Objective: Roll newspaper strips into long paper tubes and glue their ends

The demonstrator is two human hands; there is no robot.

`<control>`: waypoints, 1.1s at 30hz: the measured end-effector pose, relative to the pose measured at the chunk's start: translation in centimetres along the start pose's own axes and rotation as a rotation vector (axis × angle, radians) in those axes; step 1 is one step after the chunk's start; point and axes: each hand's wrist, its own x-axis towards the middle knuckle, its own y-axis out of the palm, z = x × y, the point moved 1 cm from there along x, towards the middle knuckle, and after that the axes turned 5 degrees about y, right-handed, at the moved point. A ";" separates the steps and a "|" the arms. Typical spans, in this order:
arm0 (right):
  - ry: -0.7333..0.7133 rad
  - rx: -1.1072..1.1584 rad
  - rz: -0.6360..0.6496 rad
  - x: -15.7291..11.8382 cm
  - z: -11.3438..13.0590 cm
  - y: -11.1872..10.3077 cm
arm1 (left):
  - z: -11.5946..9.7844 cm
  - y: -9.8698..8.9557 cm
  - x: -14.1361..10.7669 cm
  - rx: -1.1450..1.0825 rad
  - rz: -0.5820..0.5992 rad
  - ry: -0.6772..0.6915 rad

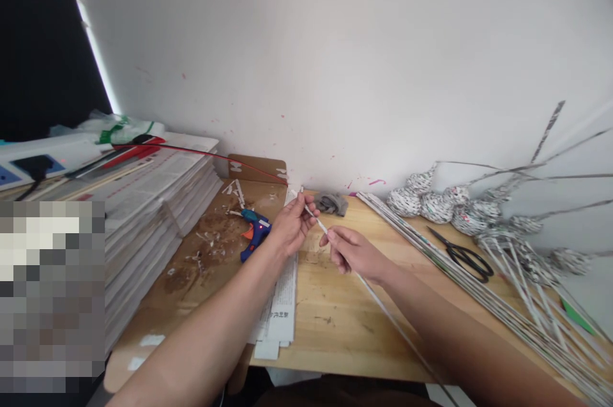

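A long, thin rolled-paper stick (383,306) slants from the table's front edge up to both hands. Near its upper end, my left hand (294,223) pinches it between thumb and fingers. Lower along the same stick, my right hand (348,247) is closed round it, thumb on top. Just left of my left hand lies a blue glue gun (258,236) with an orange trigger and a small red light. Printed newspaper strips (283,305) lie under my left forearm.
Tall newspaper stacks (158,202) stand left, bearing a white power strip (57,154). Stained cardboard (201,253) covers the table's left part. A grey cloth (331,204) lies by the wall. Rightward are a bundle of paper sticks (431,255), black scissors (463,258) and several woven paper gourds (437,206).
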 end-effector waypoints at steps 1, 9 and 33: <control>-0.078 -0.110 -0.097 0.1 0.3 0.0 | 0.0 0.0 0.0 0.009 -0.008 0.004; 0.090 0.290 0.146 1.0 -0.2 0.5 | 0.1 0.0 0.0 0.005 0.010 -0.027; -0.189 -0.131 -0.204 1.6 1.0 1.0 | 0.4 -0.4 0.1 0.055 0.025 -0.005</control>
